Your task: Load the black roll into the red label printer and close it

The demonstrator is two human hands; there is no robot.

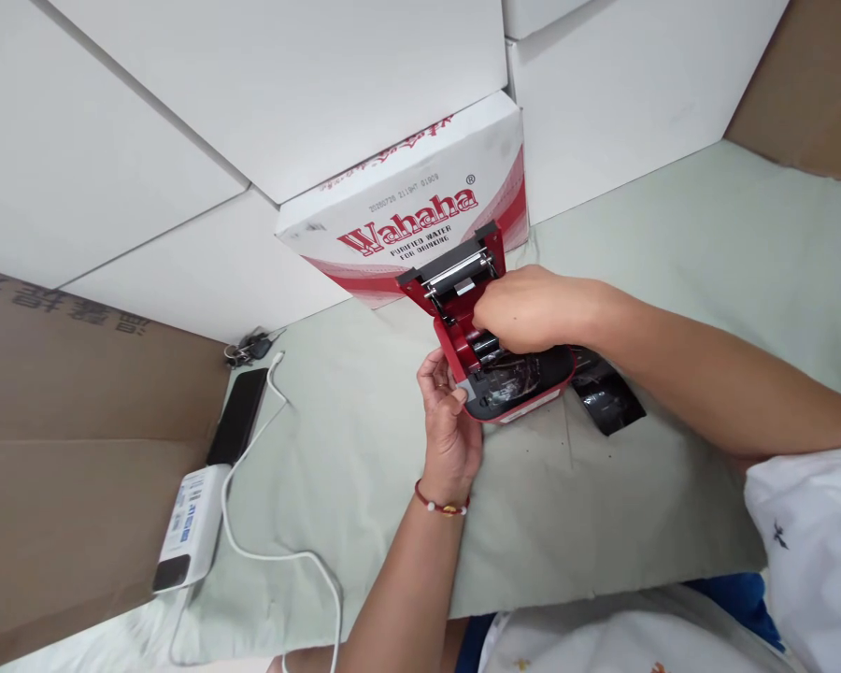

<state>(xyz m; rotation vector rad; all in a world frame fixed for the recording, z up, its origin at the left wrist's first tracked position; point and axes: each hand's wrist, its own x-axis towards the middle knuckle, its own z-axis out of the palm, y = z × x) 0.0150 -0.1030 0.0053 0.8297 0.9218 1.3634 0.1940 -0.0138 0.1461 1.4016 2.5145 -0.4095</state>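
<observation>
A red and black device that looks like a small label printer sits on the cloth, its hinged lid raised and a shiny metal roller visible in the lid. My left hand grips the device's left end, thumb on a grey part at the corner. Over the open compartment, my right hand is closed with its fingers reaching down inside; what they hold is hidden. Dark glossy film lies in the compartment. A black glossy strip rests on the cloth at the device's right end.
A white and red Wahaha carton leans against white boxes behind. To the left are keys, a black phone-like slab, a white power bank and a white cable. Brown cardboard stands at the left.
</observation>
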